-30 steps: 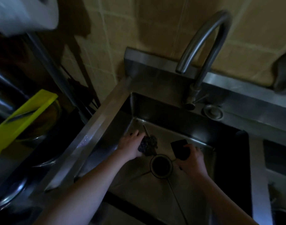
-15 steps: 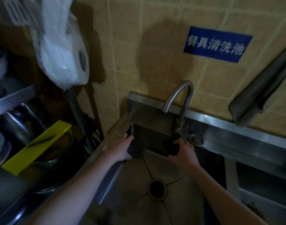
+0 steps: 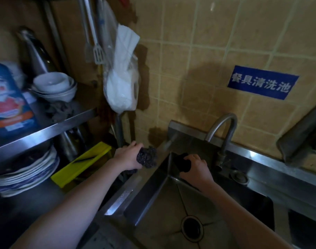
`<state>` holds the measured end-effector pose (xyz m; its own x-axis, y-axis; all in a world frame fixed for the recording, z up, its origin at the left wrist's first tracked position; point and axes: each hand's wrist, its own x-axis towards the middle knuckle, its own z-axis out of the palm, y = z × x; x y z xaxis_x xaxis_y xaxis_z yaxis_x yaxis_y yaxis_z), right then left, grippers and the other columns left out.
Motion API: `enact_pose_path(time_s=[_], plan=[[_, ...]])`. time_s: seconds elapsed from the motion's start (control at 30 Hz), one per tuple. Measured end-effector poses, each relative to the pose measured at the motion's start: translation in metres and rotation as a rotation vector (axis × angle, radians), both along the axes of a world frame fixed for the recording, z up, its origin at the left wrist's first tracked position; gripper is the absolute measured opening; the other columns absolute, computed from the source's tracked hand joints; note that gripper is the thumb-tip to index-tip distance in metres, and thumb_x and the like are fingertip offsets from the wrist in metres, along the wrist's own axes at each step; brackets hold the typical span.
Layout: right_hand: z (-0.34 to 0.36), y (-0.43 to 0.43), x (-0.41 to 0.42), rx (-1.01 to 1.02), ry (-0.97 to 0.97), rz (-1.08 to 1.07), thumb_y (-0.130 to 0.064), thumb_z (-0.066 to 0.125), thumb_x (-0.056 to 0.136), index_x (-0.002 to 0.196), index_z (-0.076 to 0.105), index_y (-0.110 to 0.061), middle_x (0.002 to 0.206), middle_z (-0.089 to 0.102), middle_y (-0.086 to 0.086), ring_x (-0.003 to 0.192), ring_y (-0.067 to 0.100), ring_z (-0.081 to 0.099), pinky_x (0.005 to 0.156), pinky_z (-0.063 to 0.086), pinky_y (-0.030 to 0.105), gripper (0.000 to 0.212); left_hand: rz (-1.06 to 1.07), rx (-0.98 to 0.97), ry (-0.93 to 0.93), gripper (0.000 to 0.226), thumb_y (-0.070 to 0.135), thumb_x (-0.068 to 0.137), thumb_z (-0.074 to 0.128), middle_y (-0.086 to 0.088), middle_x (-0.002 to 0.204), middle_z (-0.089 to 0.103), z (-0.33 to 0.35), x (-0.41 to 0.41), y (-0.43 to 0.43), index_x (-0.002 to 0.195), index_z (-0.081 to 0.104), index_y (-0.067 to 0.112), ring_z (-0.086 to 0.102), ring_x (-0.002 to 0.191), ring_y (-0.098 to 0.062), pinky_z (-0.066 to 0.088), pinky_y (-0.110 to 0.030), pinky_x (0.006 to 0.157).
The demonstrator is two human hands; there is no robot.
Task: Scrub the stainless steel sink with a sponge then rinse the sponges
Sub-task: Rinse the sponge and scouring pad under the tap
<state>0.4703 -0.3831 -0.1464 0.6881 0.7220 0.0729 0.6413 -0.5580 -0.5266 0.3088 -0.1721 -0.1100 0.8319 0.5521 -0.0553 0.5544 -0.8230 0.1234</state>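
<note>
The stainless steel sink fills the lower middle, with its round drain near the bottom. My left hand grips a dark, lumpy scouring pad and holds it above the sink's left rim. My right hand is shut on a dark flat sponge at the basin's back left corner, just below the rim. A curved faucet rises from the back ledge to the right of that hand. No water stream shows.
A yellow board lies left of the sink. Stacked plates sit under a steel shelf carrying white bowls. A bagged paper roll and a spatula hang on the tiled wall. A blue sign is above the faucet.
Both hands rose from the sink floor beside the drain. The left hand carried the scouring pad up and left over the rim. The right hand moved to the back corner. The camera tilted upward.
</note>
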Motion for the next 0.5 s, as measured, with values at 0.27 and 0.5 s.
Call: enact_pose_path(time_s=[0.27,0.5], plan=[[0.035,0.052,-0.034,0.051,-0.016,0.208,-0.032,0.071,0.074,0.111,0.053,-0.036,0.122,0.052,-0.007,0.114,0.021,0.046,0.092,0.043,0.035,0.042,0.137,0.032,-0.007,0.067,0.047,0.064,0.07,0.002,0.111,0.041,0.042,-0.073,0.038,0.119,0.035,0.03,0.055,0.103,-0.028,0.041,-0.036,0.071],[0.074,0.109,-0.067,0.007,0.059,0.39,-0.028,0.069,0.078,0.126,0.05,-0.029,0.129,0.05,-0.004,0.123,0.02,0.043,0.097,0.045,0.034,0.052,0.283,0.06,-0.003,0.07,0.048,0.067,0.07,0.0,0.126,0.042,0.074,-0.135,0.072,0.125,0.034,0.03,0.052,0.111,-0.027,0.044,-0.037,0.077]])
